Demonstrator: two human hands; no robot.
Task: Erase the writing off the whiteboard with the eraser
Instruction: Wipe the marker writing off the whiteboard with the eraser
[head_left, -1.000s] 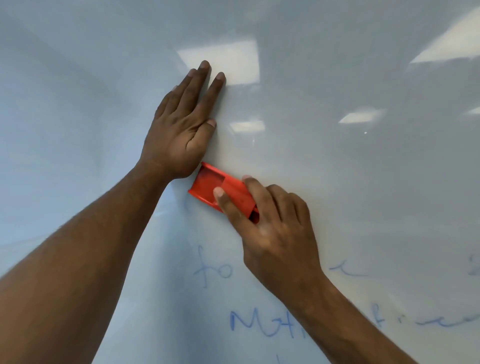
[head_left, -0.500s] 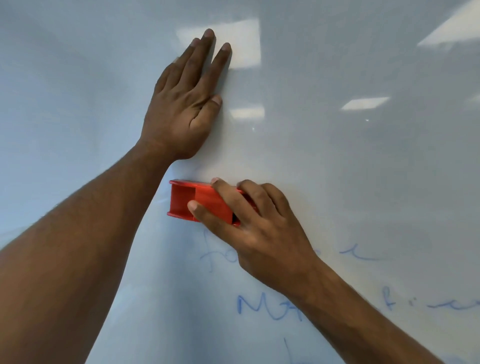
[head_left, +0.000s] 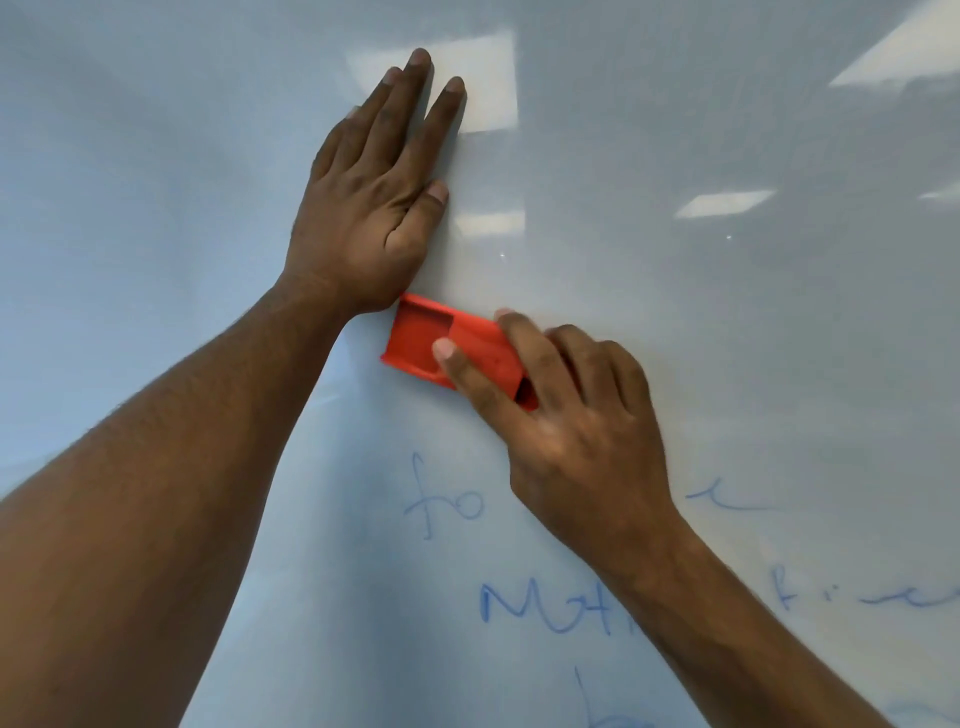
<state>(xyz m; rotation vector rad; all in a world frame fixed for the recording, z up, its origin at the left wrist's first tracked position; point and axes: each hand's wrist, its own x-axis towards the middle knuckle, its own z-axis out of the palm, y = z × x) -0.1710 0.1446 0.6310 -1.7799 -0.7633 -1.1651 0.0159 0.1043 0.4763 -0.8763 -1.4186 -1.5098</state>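
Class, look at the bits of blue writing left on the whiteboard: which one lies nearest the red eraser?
The "fo", directly below the eraser held in the right hand. The "M" word and the scraps at right lie lower or farther off.

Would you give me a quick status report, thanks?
Left hand flat on whiteboard. Right hand grips eraser. Blue writing remains below.

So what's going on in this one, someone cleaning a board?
Yes. A person is wiping a whiteboard with a red eraser, gripped in the right hand and pressed to the board just below the left hand, which lies flat on the surface with fingers straight. The area around the eraser looks clean, but blue writing remains lower down, partly hidden by the right forearm, so the job is not finished.
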